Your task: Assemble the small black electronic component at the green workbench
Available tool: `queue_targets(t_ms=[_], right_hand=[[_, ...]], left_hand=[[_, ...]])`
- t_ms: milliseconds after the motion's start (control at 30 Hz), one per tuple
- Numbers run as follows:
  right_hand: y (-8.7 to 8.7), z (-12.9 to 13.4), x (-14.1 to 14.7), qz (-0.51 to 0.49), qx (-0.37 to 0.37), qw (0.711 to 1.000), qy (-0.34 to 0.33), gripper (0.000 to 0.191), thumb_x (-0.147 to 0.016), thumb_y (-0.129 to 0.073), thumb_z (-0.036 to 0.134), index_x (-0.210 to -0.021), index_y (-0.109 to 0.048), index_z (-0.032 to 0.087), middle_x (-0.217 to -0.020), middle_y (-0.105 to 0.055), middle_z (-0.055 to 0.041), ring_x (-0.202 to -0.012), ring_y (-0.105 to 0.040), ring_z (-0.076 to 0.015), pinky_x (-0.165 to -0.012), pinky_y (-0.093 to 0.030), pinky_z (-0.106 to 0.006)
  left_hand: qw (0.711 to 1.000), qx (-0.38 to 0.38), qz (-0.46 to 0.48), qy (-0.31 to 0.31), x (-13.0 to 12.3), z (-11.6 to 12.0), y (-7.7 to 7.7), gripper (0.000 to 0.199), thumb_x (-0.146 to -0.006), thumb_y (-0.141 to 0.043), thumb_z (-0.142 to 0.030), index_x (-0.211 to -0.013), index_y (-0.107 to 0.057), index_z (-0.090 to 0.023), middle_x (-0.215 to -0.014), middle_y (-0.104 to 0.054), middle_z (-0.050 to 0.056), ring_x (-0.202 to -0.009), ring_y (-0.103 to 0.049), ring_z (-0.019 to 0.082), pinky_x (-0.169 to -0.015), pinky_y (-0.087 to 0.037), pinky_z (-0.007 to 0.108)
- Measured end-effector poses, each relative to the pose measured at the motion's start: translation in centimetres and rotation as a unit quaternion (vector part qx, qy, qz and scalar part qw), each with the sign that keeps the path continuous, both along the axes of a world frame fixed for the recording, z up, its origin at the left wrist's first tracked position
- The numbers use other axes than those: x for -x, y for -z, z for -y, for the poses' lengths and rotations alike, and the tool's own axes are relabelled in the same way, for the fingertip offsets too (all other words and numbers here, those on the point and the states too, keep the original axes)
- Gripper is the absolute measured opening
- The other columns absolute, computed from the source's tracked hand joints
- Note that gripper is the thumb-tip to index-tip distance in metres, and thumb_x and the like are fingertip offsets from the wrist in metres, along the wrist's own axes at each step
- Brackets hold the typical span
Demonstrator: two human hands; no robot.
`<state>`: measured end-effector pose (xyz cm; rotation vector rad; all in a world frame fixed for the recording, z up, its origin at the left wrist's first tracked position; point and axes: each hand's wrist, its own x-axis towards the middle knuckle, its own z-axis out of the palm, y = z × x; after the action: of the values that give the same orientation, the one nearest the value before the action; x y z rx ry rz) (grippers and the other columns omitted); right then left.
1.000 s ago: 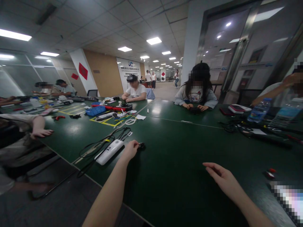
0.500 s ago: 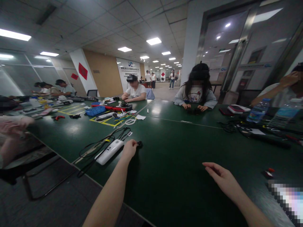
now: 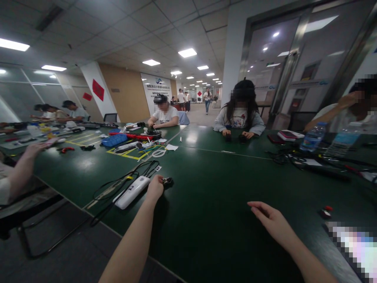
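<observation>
My left hand (image 3: 155, 189) is closed, its fingertips pinching a small black object with a shiny part (image 3: 167, 181) just above or on the green table (image 3: 206, 220). What kind of thing it is, I cannot make out. Just left of this hand lies a white oblong device (image 3: 132, 192) marked "2", with black cables (image 3: 118, 180) beside it. My right hand (image 3: 271, 220) hovers over or rests on the table, fingers stretched out and nothing in them. A small red and dark item (image 3: 326, 211) lies to its right.
A blue basket (image 3: 114, 140), coiled white cable (image 3: 159, 153) and loose parts lie at the left. Water bottles (image 3: 313, 136) and dark cables (image 3: 294, 159) are at the right. A blurred-out screen (image 3: 356, 251) fills the lower right corner. Other people sit around the table.
The small black object has turned in my left fingers and now shows a shiny side. My right hand keeps its pose. The view has shifted slightly; the person at left has reached an arm forward.
</observation>
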<state>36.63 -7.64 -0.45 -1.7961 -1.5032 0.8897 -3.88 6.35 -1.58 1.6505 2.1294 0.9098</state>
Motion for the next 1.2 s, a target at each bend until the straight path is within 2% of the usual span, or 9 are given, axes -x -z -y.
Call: queue_targets(t_ms=[133, 300, 500, 733, 1000, 1200], right_hand=[[-0.20, 0.11, 0.11, 0.008, 0.011, 1.000, 0.002, 0.036, -0.074, -0.042, 0.041, -0.103, -0.056, 0.027, -0.106, -0.060, -0.0022, -0.093, -0.056, -0.0215, -0.073, -0.048, -0.033], [-0.50, 0.18, 0.26, 0.001, 0.004, 1.000, 0.004, 0.034, -0.074, -0.043, 0.040, -0.101, -0.057, 0.026, -0.105, -0.060, -0.0024, -0.093, -0.056, -0.0215, -0.075, -0.048, -0.033], [-0.65, 0.28, 0.44, -0.007, 0.002, 1.000, 0.007, 0.035, -0.073, -0.043, 0.042, -0.101, -0.058, 0.026, -0.104, -0.061, -0.0026, -0.091, -0.057, -0.0221, -0.074, -0.048, -0.033], [-0.64, 0.14, 0.32, 0.010, 0.003, 1.000, 0.003, 0.036, -0.073, -0.043, 0.043, -0.100, -0.059, 0.025, -0.105, -0.061, -0.0033, -0.092, -0.057, -0.0222, -0.075, -0.047, -0.033], [-0.30, 0.09, -0.02, 0.009, 0.015, 1.000, 0.003, 0.038, -0.072, -0.043, 0.045, -0.103, -0.058, 0.026, -0.105, -0.061, -0.0023, -0.088, -0.058, -0.0215, -0.070, -0.049, -0.031], [-0.44, 0.11, 0.15, 0.020, 0.013, 1.000, 0.007, 0.039, -0.072, -0.042, 0.046, -0.103, -0.057, 0.026, -0.105, -0.061, -0.0024, -0.089, -0.058, -0.0216, -0.069, -0.049, -0.031]], left_hand=[[1.000, -0.007, 0.005, 0.005, 0.07, -0.12, 0.13, 0.018, -0.077, -0.042, -0.021, -0.092, -0.053, -0.017, -0.086, -0.062, 0.005, -0.076, -0.058, 0.014, -0.066, -0.042, 0.023], [1.000, -0.008, 0.002, 0.029, -0.04, -0.01, -0.02, 0.020, -0.075, -0.047, -0.032, -0.084, -0.057, -0.017, -0.079, -0.063, 0.004, -0.073, -0.058, 0.014, -0.063, -0.042, 0.023], [0.999, -0.005, -0.008, 0.046, -0.06, 0.17, -0.22, 0.017, -0.073, -0.051, -0.030, -0.079, -0.060, -0.017, -0.073, -0.064, 0.002, -0.070, -0.059, 0.014, -0.061, -0.042, 0.021], [0.999, 0.001, -0.010, 0.040, 0.15, 0.21, -0.49, 0.018, -0.077, -0.046, -0.023, -0.084, -0.061, -0.017, -0.083, -0.066, 0.005, -0.074, -0.060, 0.014, -0.067, -0.043, 0.023], [0.998, 0.017, -0.012, 0.058, 0.20, 0.34, -0.79, 0.017, -0.072, -0.052, -0.021, -0.087, -0.060, -0.014, -0.083, -0.066, 0.006, -0.076, -0.060, 0.014, -0.069, -0.043, 0.023], [0.999, 0.015, -0.022, 0.043, -0.06, 0.49, -0.77, 0.016, -0.074, -0.050, -0.018, -0.087, -0.058, -0.014, -0.086, -0.065, 0.007, -0.078, -0.060, 0.015, -0.069, -0.043, 0.023]])
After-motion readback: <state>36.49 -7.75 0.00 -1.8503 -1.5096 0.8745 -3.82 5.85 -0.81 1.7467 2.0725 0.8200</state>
